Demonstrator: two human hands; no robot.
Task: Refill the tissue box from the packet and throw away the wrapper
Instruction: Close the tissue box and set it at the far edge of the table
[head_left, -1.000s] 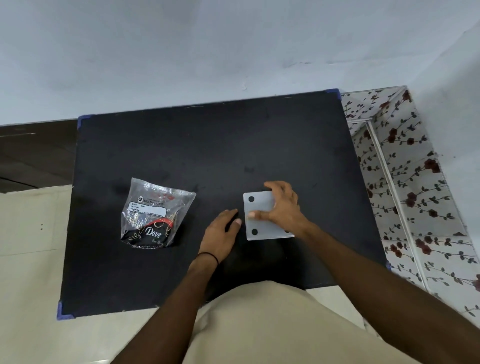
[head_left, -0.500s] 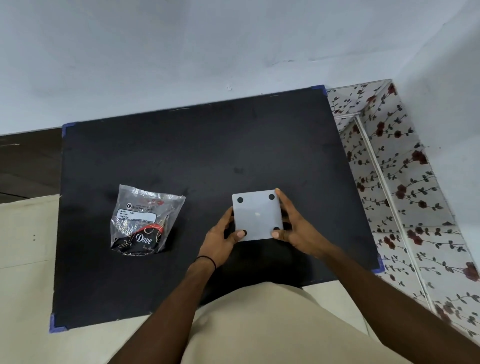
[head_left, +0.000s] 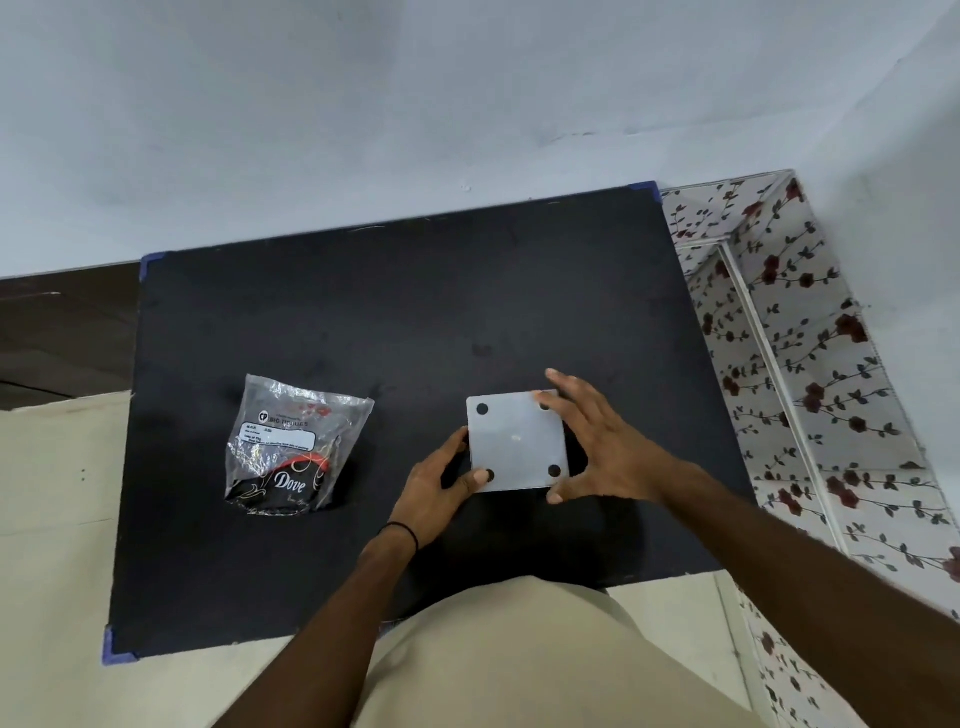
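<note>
Nearest, a tan garment (head_left: 519, 665) is seen at the lower edge. Beyond it, the white tissue box (head_left: 517, 441), its four-dotted face turned upward, is gripped at its left edge by the left hand (head_left: 436, 486), the thumb pressed on the near-left corner. The right hand (head_left: 602, 441) is spread wide along the box's right side, its fingers nearly straight, the thumb at the near-right corner. The packet (head_left: 291, 447) is laid well to the left on the black table (head_left: 363, 312), which is backed by a pale wall (head_left: 415, 104).
</note>
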